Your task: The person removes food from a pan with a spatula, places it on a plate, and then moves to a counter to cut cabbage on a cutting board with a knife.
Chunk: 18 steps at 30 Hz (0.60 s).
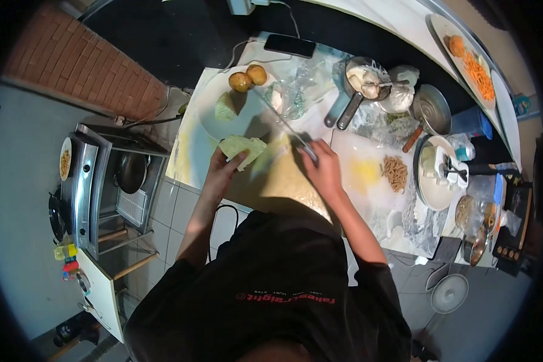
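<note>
My left hand (225,167) is closed around a pale green cabbage piece (244,151), held over the near edge of a round white plate (208,123). On that plate sit another cabbage wedge (225,107) and two brownish round potatoes (247,78). A knife (288,127) is gripped by its handle in my right hand (323,168), its blade slanting up and left over the table. To the right of this hand lies a white cutting board (357,148) with a small pile of brown strips (394,174).
Behind the board stand a small pan (351,108) with white food and a metal bowl (432,108). A phone (290,46) and crumpled plastic bag (292,96) lie at the back. A plate with shredded carrot (478,78) rests on the shelf. Left is a gas stove (86,187).
</note>
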Each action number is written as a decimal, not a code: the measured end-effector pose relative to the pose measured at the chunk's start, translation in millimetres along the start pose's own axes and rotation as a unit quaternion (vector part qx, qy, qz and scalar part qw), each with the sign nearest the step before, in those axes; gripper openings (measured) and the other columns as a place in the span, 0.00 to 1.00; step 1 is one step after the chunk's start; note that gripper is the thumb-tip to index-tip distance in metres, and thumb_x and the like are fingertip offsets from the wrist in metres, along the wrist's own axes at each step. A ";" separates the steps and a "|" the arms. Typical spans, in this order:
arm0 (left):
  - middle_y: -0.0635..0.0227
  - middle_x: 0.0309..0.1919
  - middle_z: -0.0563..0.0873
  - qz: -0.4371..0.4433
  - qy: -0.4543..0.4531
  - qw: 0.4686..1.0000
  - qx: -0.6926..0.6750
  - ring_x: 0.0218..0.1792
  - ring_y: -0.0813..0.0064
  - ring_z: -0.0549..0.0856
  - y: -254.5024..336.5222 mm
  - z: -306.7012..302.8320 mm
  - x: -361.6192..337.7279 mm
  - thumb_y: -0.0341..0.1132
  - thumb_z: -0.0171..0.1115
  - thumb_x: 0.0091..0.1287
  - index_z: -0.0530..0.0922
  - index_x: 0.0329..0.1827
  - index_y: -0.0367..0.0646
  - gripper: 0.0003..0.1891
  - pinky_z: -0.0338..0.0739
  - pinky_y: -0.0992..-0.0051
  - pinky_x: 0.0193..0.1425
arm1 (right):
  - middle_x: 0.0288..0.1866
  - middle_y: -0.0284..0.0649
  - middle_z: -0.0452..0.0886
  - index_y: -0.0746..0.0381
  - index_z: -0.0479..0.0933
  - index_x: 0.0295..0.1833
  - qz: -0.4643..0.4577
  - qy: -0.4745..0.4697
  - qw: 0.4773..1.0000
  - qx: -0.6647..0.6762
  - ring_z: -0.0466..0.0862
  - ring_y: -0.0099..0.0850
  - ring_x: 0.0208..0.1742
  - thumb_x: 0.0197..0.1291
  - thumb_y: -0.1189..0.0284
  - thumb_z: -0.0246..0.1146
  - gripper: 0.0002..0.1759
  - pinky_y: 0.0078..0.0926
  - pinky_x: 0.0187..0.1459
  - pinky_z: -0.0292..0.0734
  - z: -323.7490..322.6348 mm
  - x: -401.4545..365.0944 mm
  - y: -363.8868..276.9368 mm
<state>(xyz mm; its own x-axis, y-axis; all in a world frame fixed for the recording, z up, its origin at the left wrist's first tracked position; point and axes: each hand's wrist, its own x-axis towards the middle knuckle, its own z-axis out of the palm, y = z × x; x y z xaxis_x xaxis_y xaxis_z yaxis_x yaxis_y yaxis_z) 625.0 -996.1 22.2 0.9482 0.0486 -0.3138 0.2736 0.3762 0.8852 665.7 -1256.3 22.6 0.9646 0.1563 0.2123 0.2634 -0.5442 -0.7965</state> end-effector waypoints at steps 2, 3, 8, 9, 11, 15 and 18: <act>0.63 0.64 0.79 0.024 0.024 0.999 -0.003 0.64 0.68 0.80 5.0 -6.4 -3.0 0.34 0.62 0.75 0.68 0.71 0.41 0.24 0.75 0.67 0.68 | 0.48 0.51 0.83 0.66 0.81 0.50 -0.040 -0.046 0.998 0.021 0.83 0.54 0.47 0.58 0.77 0.65 0.13 0.42 0.48 0.79 31.3 34.7 -1.4; 0.63 0.65 0.79 0.016 0.006 0.998 -0.066 0.64 0.68 0.80 8.3 -10.7 -2.9 0.38 0.58 0.77 0.68 0.71 0.41 0.23 0.75 0.66 0.69 | 0.49 0.51 0.84 0.65 0.81 0.51 -0.072 -0.054 0.996 0.025 0.83 0.53 0.49 0.56 0.79 0.64 0.15 0.42 0.50 0.79 48.9 49.0 1.7; 0.62 0.64 0.79 0.034 0.017 0.989 -0.146 0.64 0.68 0.79 12.9 -16.8 -7.7 0.47 0.50 0.81 0.68 0.72 0.43 0.24 0.73 0.65 0.69 | 0.49 0.52 0.84 0.66 0.80 0.53 -0.093 -0.115 0.984 0.101 0.83 0.54 0.50 0.56 0.79 0.65 0.17 0.40 0.51 0.79 85.8 93.3 -15.0; 0.63 0.63 0.79 0.053 0.017 0.995 -0.077 0.63 0.70 0.79 13.2 -15.3 -10.5 0.47 0.50 0.81 0.67 0.72 0.43 0.24 0.74 0.67 0.68 | 0.47 0.52 0.85 0.66 0.80 0.53 -0.075 -0.097 0.987 0.101 0.85 0.50 0.48 0.58 0.79 0.65 0.16 0.37 0.50 0.79 83.3 92.9 -17.3; 0.67 0.57 0.78 0.059 0.021 0.996 0.069 0.56 0.75 0.79 31.0 -4.5 -20.7 0.42 0.53 0.80 0.68 0.71 0.41 0.22 0.73 0.72 0.63 | 0.46 0.45 0.87 0.67 0.80 0.50 0.049 -0.134 0.972 0.186 0.86 0.29 0.43 0.65 0.76 0.66 0.10 0.25 0.48 0.78 65.5 84.6 -31.6; 0.71 0.53 0.78 0.135 -0.020 0.987 0.081 0.54 0.76 0.78 20.2 9.3 -9.9 0.36 0.58 0.78 0.72 0.67 0.41 0.18 0.73 0.73 0.61 | 0.49 0.32 0.86 0.70 0.79 0.52 0.021 -0.162 0.912 0.377 0.78 0.16 0.43 0.64 0.74 0.70 0.15 0.18 0.48 0.75 36.8 56.5 -32.8; 0.70 0.53 0.75 0.117 -0.099 0.986 0.070 0.57 0.75 0.77 23.2 33.5 0.4 0.32 0.63 0.74 0.71 0.63 0.42 0.18 0.73 0.73 0.62 | 0.45 0.30 0.84 0.68 0.79 0.56 0.039 -0.179 0.924 0.336 0.77 0.15 0.43 0.64 0.73 0.71 0.18 0.16 0.47 0.74 14.2 30.2 -30.6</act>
<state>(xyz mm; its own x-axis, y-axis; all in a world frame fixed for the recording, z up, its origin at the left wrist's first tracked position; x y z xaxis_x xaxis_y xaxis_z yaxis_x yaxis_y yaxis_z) 637.0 -1018.4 54.2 0.9972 -0.0675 -0.0335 0.0491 0.2445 0.9684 686.6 -1223.2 45.3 0.8839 0.4665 0.0343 0.0122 0.0504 -0.9987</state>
